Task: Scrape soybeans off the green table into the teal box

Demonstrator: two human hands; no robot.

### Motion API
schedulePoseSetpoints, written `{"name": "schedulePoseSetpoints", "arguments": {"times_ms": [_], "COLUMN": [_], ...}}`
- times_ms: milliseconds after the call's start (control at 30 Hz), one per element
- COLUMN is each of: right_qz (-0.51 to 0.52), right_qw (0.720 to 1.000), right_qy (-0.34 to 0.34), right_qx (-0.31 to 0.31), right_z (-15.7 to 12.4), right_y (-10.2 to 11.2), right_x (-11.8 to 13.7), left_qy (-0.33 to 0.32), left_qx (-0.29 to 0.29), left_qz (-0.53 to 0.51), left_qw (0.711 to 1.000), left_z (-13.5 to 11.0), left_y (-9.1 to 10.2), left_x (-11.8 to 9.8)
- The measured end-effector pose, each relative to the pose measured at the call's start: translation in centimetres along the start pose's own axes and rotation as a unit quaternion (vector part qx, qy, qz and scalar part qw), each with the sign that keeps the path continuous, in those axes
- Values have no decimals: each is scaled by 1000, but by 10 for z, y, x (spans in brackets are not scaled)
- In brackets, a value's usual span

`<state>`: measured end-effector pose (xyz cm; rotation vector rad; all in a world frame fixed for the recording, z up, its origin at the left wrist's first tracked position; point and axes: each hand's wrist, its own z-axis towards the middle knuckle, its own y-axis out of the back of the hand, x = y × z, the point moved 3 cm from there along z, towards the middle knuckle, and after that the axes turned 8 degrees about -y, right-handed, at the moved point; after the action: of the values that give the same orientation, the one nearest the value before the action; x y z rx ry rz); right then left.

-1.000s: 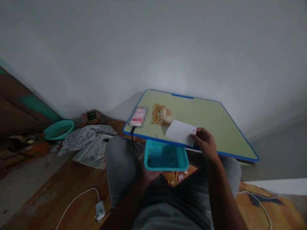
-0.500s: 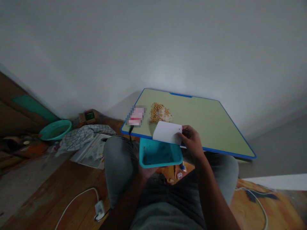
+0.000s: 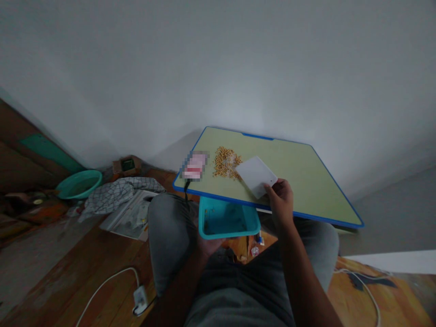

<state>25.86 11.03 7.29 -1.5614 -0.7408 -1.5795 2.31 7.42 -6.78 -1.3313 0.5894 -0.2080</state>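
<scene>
Thin white card (image 3: 256,177) with a corner hole, slanting over a green desk (image 3: 299,175) beside golden beans (image 3: 223,163). The right hand (image 3: 282,193) reaches forward, fingers pinching it; the left hand (image 3: 208,246) supports a turquoise tub (image 3: 229,235), fingers hidden, grip unclear.

The table (image 3: 293,177) has a pale green top with a blue edge. On its left part lies a loose heap of yellow beans (image 3: 221,165), mixed with white material (image 3: 230,160) on one side. Left of it is a pixelated flat object (image 3: 195,165); a black strap (image 3: 186,185) hangs from the near edge. The wooden floor (image 3: 98,263) carries a green basin (image 3: 76,198), a checked cloth (image 3: 117,193) and a white adapter (image 3: 140,297) with its cable (image 3: 102,279).
</scene>
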Motion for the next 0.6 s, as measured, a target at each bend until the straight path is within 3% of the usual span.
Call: {"name": "schedulePoseSetpoints", "arguments": {"times_ms": [333,600], "right_qz": [57,-27], "right_qw": [998,994], "right_qy": [-31,67], "right_qx": [18,87], "right_z": [20,66], "right_y": [-5,-55], "right_x": [0,17], "left_qy": [2,3], "left_qx": [2,-70], "left_qz": [16,65], "left_qw": [1000,995], "left_z": [-1,-8], "left_y": [-1,-19], "left_x": [1,-1]}}
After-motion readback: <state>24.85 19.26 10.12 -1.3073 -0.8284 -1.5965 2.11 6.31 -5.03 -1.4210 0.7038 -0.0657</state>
